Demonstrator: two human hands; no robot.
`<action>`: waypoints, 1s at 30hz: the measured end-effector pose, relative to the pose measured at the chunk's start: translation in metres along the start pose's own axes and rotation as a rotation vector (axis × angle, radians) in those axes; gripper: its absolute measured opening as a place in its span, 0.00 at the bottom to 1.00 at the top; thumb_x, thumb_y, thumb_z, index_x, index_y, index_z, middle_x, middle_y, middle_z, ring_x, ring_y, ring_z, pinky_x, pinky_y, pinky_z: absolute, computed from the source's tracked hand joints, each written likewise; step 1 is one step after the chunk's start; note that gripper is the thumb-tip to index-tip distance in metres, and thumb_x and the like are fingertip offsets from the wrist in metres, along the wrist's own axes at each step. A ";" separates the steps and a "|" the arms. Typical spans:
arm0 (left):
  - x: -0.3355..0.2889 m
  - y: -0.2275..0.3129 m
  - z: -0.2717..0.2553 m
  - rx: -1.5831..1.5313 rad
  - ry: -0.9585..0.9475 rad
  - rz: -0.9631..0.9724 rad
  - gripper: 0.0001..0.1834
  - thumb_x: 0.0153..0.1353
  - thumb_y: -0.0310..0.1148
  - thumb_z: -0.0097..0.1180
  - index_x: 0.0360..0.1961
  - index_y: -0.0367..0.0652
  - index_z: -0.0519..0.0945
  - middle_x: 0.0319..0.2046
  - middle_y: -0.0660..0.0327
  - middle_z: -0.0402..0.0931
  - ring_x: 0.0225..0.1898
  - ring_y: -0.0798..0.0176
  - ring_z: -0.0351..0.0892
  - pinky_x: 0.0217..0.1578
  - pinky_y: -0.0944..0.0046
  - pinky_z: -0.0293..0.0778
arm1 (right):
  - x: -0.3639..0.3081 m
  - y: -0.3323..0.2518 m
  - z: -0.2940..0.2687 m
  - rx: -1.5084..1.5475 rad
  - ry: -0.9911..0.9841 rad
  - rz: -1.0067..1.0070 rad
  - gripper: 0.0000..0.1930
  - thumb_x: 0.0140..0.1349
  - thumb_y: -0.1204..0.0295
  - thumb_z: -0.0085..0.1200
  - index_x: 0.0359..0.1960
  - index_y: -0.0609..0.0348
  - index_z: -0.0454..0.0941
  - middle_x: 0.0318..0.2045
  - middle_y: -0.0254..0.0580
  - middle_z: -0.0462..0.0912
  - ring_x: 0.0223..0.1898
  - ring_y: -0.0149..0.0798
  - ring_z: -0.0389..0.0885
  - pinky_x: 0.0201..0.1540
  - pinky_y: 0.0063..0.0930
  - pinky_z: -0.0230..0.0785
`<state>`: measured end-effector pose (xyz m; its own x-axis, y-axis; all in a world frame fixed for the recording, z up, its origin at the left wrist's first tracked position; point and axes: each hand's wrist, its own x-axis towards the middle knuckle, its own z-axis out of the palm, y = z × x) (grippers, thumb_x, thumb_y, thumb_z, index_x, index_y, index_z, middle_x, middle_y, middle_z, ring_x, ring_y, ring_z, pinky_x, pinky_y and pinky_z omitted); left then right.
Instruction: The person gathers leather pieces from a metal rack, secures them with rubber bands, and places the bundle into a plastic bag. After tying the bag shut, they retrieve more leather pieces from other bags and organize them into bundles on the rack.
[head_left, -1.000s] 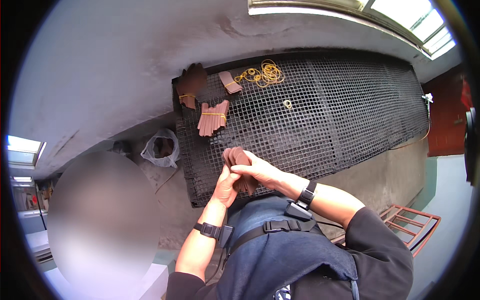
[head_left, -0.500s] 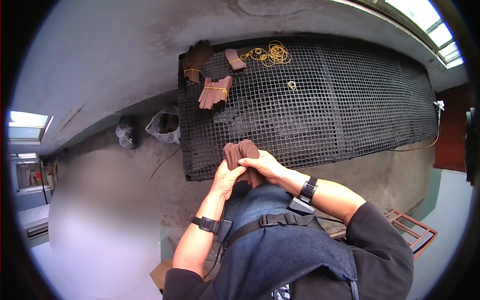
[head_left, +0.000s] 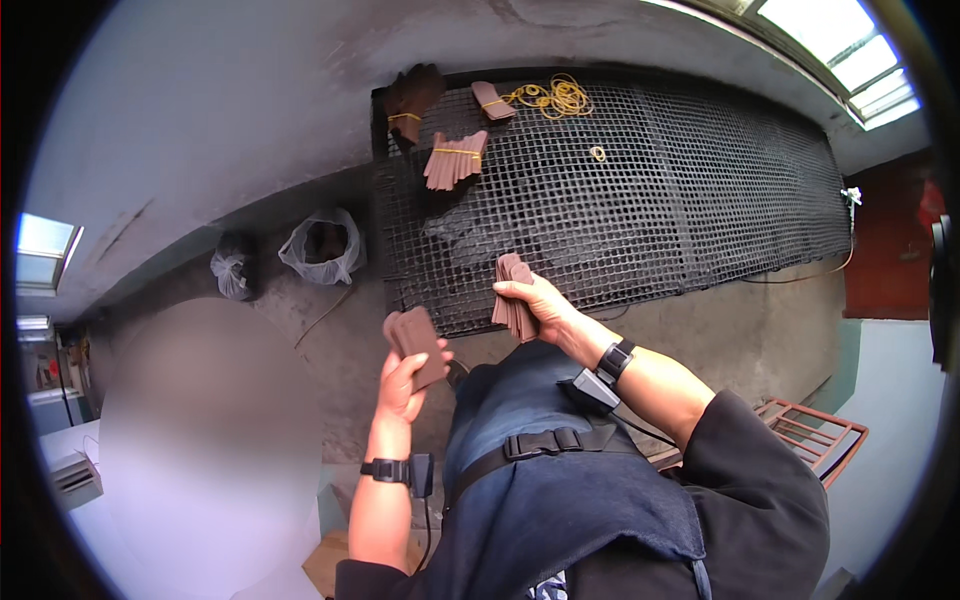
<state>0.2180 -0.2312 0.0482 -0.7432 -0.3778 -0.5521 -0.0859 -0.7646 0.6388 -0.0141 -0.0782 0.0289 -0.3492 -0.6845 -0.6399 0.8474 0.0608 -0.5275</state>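
My left hand (head_left: 405, 388) grips a stack of flat brown pieces (head_left: 418, 345) with rounded ends, held off the table's near left corner. Apart from it, my right hand (head_left: 540, 305) is closed round a second stack of brown pieces (head_left: 514, 290), fanned out slightly above the near edge of the black mesh-topped table (head_left: 620, 220). On the far left of that table lie a fanned bundle of similar pieces (head_left: 457, 160) bound with a yellow band, a smaller banded bundle (head_left: 493, 101) and a darker banded bundle (head_left: 408, 110).
A tangle of yellow rubber bands (head_left: 562, 97) and a small loose band (head_left: 598, 154) lie on the mesh. Left of the table, an open clear plastic bag (head_left: 322, 250) and a tied bag (head_left: 233, 270) stand on the floor. A reddish metal rack (head_left: 815, 430) stands at right.
My hands were together on the brown pieces; now they are apart, each with its own stack. The left has moved left, the right slightly right and up.
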 end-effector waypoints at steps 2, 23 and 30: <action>-0.029 -0.002 -0.053 -0.042 0.076 0.007 0.33 0.59 0.25 0.52 0.67 0.41 0.61 0.52 0.46 0.76 0.48 0.48 0.82 0.46 0.52 0.81 | 0.008 0.009 0.010 -0.125 0.067 -0.067 0.22 0.54 0.69 0.68 0.49 0.59 0.75 0.40 0.36 0.80 0.42 0.32 0.80 0.47 0.29 0.75; -0.269 -0.132 -0.303 -0.405 0.813 -0.089 0.22 0.55 0.28 0.51 0.53 0.38 0.73 0.46 0.54 0.79 0.45 0.54 0.80 0.45 0.56 0.77 | 0.081 0.064 0.101 -0.816 0.347 -0.456 0.17 0.51 0.67 0.65 0.42 0.60 0.82 0.35 0.41 0.85 0.38 0.36 0.84 0.45 0.31 0.75; -0.231 -0.085 -0.278 -0.226 0.716 -0.070 0.21 0.56 0.26 0.50 0.53 0.37 0.72 0.46 0.53 0.79 0.45 0.54 0.81 0.44 0.56 0.79 | 0.083 0.074 0.126 -1.671 0.456 -0.483 0.14 0.54 0.62 0.61 0.43 0.43 0.84 0.43 0.37 0.86 0.53 0.43 0.80 0.59 0.46 0.67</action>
<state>0.5819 -0.2244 -0.0271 -0.1217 -0.5127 -0.8499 0.0784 -0.8586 0.5067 0.0700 -0.2217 0.0075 -0.7340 -0.6461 -0.2093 -0.5101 0.7279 -0.4582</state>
